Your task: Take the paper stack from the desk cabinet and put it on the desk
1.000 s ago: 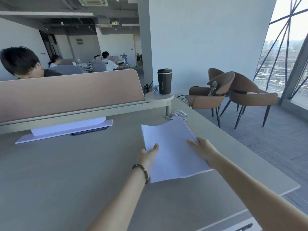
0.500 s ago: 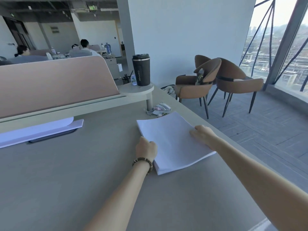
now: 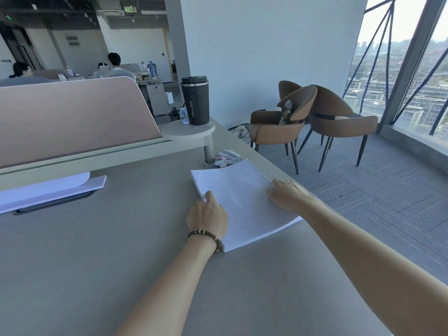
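The white paper stack [image 3: 242,202] lies flat on the grey desk [image 3: 97,263], near the desk's right edge. My left hand [image 3: 208,217], with a bead bracelet on the wrist, holds the stack's left edge, thumb on top. My right hand [image 3: 287,194] rests on the stack's right side, its fingers curled over that edge. The desk cabinet is out of view.
A black coffee tumbler [image 3: 195,100] stands on a small round shelf [image 3: 188,130] behind the stack. Small wrapped items [image 3: 225,158] lie at the shelf's post. A pink partition [image 3: 72,117] and a white stand [image 3: 48,190] are at left. Brown chairs [image 3: 278,127] stand beyond the desk's right edge.
The stack, held slightly bowed above the desk a second ago, now lies flat on it. My left hand has closed around the left edge; my right hand has stayed on the right side.
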